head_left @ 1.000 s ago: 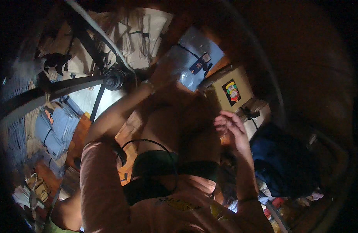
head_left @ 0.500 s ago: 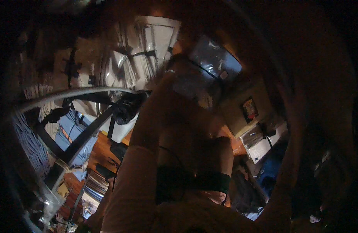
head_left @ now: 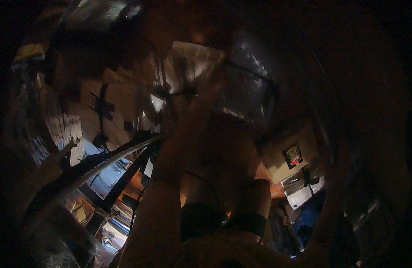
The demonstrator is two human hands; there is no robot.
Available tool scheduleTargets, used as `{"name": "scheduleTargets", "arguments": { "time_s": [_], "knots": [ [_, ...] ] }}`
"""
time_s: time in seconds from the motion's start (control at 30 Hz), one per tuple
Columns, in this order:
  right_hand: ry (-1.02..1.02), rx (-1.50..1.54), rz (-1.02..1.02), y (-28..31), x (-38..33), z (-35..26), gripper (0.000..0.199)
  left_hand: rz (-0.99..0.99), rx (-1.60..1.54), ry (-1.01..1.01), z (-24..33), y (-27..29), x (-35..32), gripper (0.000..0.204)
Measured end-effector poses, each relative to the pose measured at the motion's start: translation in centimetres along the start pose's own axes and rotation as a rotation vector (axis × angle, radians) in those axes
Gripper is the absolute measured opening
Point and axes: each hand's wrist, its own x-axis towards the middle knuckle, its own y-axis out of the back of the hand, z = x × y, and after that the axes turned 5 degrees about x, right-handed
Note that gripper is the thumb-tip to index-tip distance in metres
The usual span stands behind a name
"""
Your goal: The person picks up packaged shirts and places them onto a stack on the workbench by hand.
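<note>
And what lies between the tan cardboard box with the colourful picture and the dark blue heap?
The head view shows a pale bundle with a black strap between the box and the heap.

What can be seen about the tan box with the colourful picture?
The tan box looks like cardboard, its broad face flat and set askew in the view. On it is a dark rectangular picture with a colourful design, red near the bottom. It lies right of centre, beside a pale package; whether they touch is unclear. Its upper edges fade into shadow, and no hand shows on it.
</note>
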Motion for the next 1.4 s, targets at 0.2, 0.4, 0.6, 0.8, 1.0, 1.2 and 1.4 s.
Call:
{"name": "scheduleTargets", "arguments": {
  "time_s": [0.2,0.4,0.6,0.8,1.0,1.2,1.4],
  "knots": [
    [0.006,-0.124,0.013,-0.3,-1.7,0.9,0.074,0.248,0.073,0.055,-2.3,5.4,7.0,0.041],
    [0.051,-0.421,0.027,-0.4,-2.4,2.3,0.075,0.339,0.161,0.208,-7.8,8.4,11.5,0.04],
    [0.089,-0.721,0.124,-0.3,-2.4,1.9,0.075,0.389,0.167,0.26,-11.1,10.3,11.2,0.039],
    [0.015,-0.175,0.039,0.2,-2.0,-1.4,0.075,0.432,0.164,0.278,-12.2,11.6,10.8,0.038],
    [-0.037,-0.091,0.024,0.0,-2.0,-0.7,0.075,0.437,0.113,0.277,-12.2,11.1,11.7,0.036],
    [-0.028,-0.016,0.017,0.2,-1.9,0.1,0.075,0.467,0.115,0.283,-12.3,13.1,10.8,0.035],
    [-0.057,0.005,0.023,0.3,-2.5,0.3,0.075,0.49,0.05,0.264,-11.9,11.5,10.4,0.034]
  ]
}}
